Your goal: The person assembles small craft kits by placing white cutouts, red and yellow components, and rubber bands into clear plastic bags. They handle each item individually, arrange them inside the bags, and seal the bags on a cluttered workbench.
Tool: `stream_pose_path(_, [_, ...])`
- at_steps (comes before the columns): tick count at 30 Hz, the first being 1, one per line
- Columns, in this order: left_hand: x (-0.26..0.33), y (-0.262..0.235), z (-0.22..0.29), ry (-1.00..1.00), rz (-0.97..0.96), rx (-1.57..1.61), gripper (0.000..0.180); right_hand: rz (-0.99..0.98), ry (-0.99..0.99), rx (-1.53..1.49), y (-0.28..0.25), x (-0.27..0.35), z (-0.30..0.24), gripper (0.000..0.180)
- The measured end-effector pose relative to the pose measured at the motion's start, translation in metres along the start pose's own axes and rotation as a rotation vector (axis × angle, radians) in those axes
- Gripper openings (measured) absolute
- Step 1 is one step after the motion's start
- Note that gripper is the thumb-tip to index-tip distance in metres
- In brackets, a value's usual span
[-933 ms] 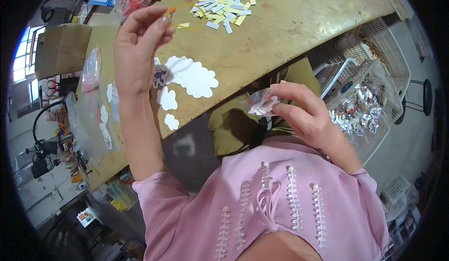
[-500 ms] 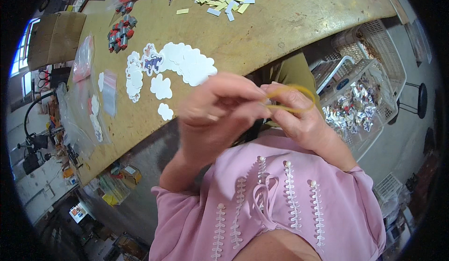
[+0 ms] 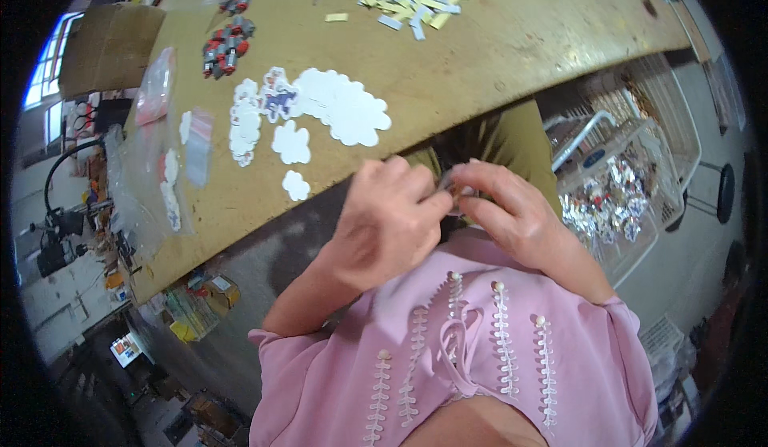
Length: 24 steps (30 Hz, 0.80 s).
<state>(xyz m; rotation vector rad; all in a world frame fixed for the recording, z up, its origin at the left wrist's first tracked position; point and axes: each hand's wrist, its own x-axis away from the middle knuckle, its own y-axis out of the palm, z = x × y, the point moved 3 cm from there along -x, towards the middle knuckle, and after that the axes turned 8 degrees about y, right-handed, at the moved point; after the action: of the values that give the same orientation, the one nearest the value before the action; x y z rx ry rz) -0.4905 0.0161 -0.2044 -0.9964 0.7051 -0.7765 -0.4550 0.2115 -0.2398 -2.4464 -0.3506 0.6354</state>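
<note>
Worktable (image 3: 496, 63) as landmark. Just off its near edge: right hand (image 3: 516, 216) pinching a small clear bag (image 3: 459, 195); left hand (image 3: 390, 216) up against it, fingers curled, grip I can't tell. On the worktable: white scalloped cutouts (image 3: 356, 112), yellow and pale-blue strips (image 3: 412, 0).

Fingers (image 3: 486, 177) hide most of the clear packet (image 3: 460, 200).

Pink top (image 3: 320, 387) with a thin pink bow (image 3: 462, 383); white bead-ended trims (image 3: 506, 359) flank the bow, olive trousers (image 3: 524, 139) beyond it.
</note>
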Motion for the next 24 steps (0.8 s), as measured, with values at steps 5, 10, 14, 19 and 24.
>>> stream_pose_path(5, [0.008, 0.016, -0.004, 0.003, -0.23, -0.009, 0.012, -0.123, 0.315, -0.358, 0.012, -0.004, -0.012, 0.024])
stream_pose_path(10, [0.003, -0.002, -0.002, -0.021, -0.196, 0.056, 0.018, -0.065, 0.088, -0.118, 0.009, -0.003, -0.006, 0.027])
stream_pose_path(14, [-0.003, -0.003, -0.004, -0.002, -0.15, 0.144, 0.024, -0.038, 0.07, -0.041, 0.006, -0.001, -0.002, 0.028])
stream_pose_path(19, [-0.012, -0.031, -0.028, -0.064, -0.06, 0.573, 0.018, -0.052, 0.082, -0.041, 0.007, 0.004, -0.001, 0.027])
stream_pose_path(24, [-0.054, -0.062, -0.143, -0.272, 0.395, 0.182, 0.022, 0.007, -0.144, 0.141, 0.002, 0.017, 0.008, 0.015])
